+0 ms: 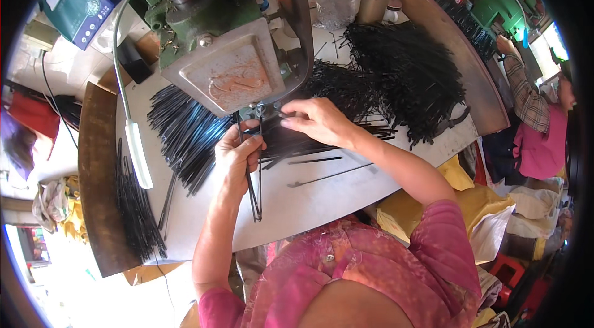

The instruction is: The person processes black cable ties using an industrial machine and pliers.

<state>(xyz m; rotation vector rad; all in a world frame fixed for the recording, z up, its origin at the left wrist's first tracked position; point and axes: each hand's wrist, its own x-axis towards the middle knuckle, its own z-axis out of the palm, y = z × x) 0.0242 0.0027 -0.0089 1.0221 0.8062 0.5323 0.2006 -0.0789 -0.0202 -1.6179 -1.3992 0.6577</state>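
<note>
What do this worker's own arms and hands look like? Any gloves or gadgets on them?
Both the left hand and the right hand are bare, without gloves. No watch, bracelet or cable shows on the forearms. The sleeves are short and magenta-pink, with paler mottling visible on the right one.

Pink top [383, 272] with short sleeves [440, 238].
The cloth is magenta, mottled with orange-red and crossed by paler streaks, creased over the front, where a small shiny fastener [330, 258] sits. Sleeve hems end near the elbows; the forearms [396, 164], left hand [234, 155] and right hand [322, 122] are bare.
</note>
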